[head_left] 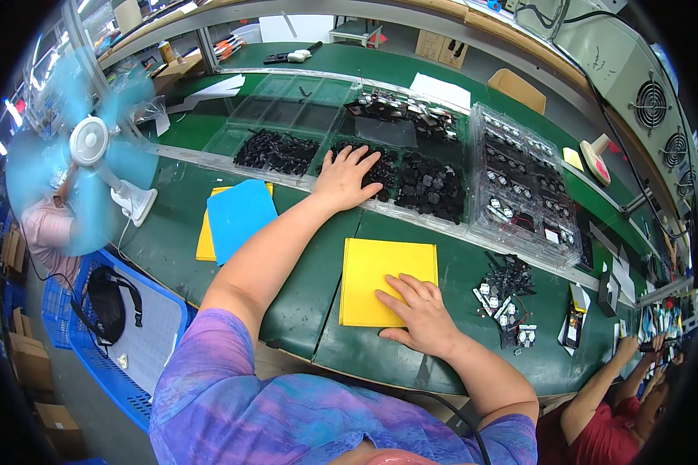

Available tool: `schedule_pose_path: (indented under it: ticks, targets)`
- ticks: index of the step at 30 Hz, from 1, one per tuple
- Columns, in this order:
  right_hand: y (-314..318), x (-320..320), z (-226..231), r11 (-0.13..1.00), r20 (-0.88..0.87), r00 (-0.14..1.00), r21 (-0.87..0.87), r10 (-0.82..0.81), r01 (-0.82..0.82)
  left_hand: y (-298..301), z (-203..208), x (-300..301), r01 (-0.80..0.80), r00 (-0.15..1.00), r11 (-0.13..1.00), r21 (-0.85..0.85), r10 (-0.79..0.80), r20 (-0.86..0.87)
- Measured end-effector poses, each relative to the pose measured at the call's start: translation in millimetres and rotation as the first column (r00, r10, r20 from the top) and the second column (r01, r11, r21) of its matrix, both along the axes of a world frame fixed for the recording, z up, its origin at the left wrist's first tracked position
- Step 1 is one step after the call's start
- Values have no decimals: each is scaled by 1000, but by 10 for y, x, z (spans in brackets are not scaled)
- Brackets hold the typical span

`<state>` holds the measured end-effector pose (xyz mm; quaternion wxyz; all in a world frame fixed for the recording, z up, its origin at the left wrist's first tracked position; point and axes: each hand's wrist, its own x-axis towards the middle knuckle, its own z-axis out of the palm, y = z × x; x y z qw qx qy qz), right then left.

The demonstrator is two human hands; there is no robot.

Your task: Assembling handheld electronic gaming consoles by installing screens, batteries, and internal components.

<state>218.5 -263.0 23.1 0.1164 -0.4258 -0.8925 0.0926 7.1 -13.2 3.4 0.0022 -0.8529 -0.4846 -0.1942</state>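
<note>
My left hand (347, 180) reaches over a clear divided tray (275, 116), its fingers spread on a compartment of small black parts (388, 167). Beside it lie a heap of thin black pieces (277, 151) on the left and larger black pieces (430, 186) on the right. My right hand (419, 314) rests with fingers stretched out on the lower right part of a flat yellow square (376, 267). Whether the square is a pad or a folder I cannot tell. Nothing shows in either hand, though the left fingertips partly sink among the parts.
A blue sheet (242, 219) overlaps another yellow one at left, near a spinning fan (89, 143). Stacked clear trays (520, 182) hold white-and-black assemblies. Loose black and white parts (508, 298) lie right of my right hand. A blue basket (143, 349) stands lower left; a co-worker sits lower right.
</note>
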Motion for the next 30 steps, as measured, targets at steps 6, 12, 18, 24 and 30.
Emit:
schedule_pose_path:
  ticks: [6,12,18,24,30]
  targets:
    - [0,3,-3,1000,1,1000,-10,-11,11,-7,-14,3,6,1000,1000,13,-6,14]
    - [2,11,-46,1000,-30,999,-26,-12,11,47,-110,-33,12,999,996,88,-16,47]
    - [2,37,-40,999,-44,999,-36,-20,18,52,-106,7,21,995,996,88,-29,91]
    - [21,50,-53,999,-52,999,-42,-10,8,76,-99,-14,19,993,998,56,-25,118]
    - [21,55,-55,999,-57,998,-36,-2,0,96,-120,-6,2,976,986,166,-38,216]
